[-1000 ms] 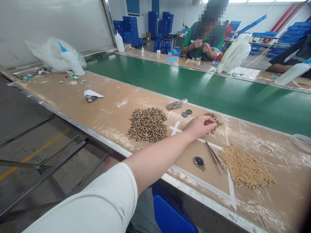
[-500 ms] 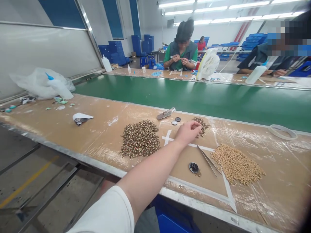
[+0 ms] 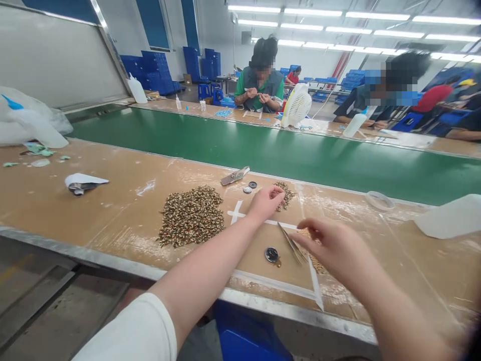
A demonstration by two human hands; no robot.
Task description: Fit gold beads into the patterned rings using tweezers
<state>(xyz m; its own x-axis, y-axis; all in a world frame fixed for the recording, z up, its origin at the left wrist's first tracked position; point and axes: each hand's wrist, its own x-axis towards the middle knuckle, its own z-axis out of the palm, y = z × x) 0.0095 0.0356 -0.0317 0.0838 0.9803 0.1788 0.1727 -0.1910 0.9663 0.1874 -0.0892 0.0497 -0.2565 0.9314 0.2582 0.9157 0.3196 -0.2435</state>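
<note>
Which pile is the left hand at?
The small dark pile, at the left hand's fingertips near the green belt. The big dark pile lies apart to the left; the tan pile sits mostly under the right hand.

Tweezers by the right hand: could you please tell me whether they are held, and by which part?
It cannot be told: the right hand reaches the near end of the tweezers, which seem to lie flat on the bench.

My left hand (image 3: 265,202): fingertips in the small bead pile (image 3: 286,193).
My right hand (image 3: 332,246): loosely curled over the tweezers (image 3: 290,241).
</note>
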